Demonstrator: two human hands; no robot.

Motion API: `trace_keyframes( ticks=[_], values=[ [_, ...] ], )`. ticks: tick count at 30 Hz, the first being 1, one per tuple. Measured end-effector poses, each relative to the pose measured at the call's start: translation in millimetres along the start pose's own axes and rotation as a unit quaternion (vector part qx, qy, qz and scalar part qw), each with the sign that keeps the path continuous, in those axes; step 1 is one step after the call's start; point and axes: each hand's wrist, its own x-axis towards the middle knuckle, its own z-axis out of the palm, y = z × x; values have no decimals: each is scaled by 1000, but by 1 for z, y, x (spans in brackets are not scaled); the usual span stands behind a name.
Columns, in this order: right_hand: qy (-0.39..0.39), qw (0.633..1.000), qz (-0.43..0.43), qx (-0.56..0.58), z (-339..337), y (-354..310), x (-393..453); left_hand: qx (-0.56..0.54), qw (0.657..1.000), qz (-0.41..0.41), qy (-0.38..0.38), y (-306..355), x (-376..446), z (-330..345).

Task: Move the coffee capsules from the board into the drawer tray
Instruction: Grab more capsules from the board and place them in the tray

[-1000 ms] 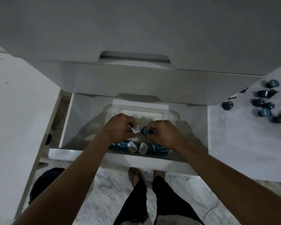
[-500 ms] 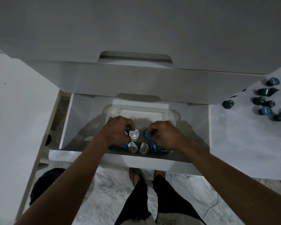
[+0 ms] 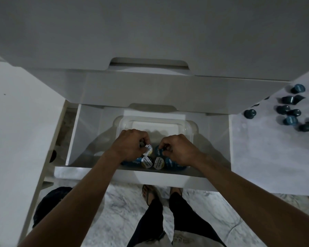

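Both my hands reach down into the clear plastic tray (image 3: 189, 124) inside the open white drawer (image 3: 73, 132). My left hand (image 3: 130, 145) pinches a capsule with a white foil lid (image 3: 148, 150). My right hand (image 3: 177, 148) pinches a blue capsule (image 3: 157, 152) beside it. A row of several capsules (image 3: 152, 162), blue bodies and white lids, lies along the tray's near side, partly hidden under my hands. Several dark blue capsules (image 3: 291, 120) lie scattered on the pale board (image 3: 268, 157) at the right.
A closed drawer front with a recessed handle (image 3: 148, 64) overhangs the open drawer. A white counter (image 3: 16, 122) runs along the left. My legs and sandalled feet (image 3: 150, 193) stand on the marble floor below the drawer front.
Both hands have sunk slightly lower into the tray with their capsules, bringing them closer to the row at the near side.
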Motion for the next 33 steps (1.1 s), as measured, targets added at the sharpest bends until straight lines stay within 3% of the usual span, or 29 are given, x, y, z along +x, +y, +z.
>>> trace_keyframes(
  ticks=[21, 27, 33],
  values=[
    [213, 969, 7, 128, -24, -33, -59, -97, 986, 71, 116, 30, -29, -21],
    [293, 942, -10, 162, -61, -9, -112, -128, 978, 103, 130, 93, -25, -15],
    [352, 915, 17, 194, -117, 67, -188, -161, 960, 157, 165, 203, -1, 16]
  ],
)
